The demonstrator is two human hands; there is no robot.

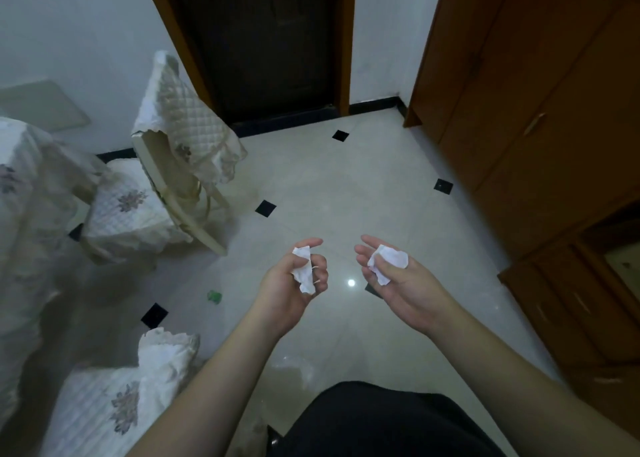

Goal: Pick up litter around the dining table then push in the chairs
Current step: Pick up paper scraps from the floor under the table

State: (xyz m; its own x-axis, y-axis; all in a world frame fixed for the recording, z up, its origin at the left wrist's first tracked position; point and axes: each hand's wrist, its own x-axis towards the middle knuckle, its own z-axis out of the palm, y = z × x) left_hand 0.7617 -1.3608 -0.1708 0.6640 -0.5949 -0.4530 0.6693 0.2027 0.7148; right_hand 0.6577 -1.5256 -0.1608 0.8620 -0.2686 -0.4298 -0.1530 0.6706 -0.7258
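Below us the pale tiled floor [346, 186] carries two cloth-covered chairs: the far chair [166, 166] stands by the dark doorway, the near chair [114, 397] at the floor's lower left edge, both beside the covered worktop [24, 197]. Our left hand [294, 283] curls its fingers round a crumpled white tissue [304, 269]. Our right hand [391, 280] lies palm-up, fingers nearly straight, thumb pinning a second tissue [389, 261]. A small green scrap [214, 296] lies on the floor left of our left hand.
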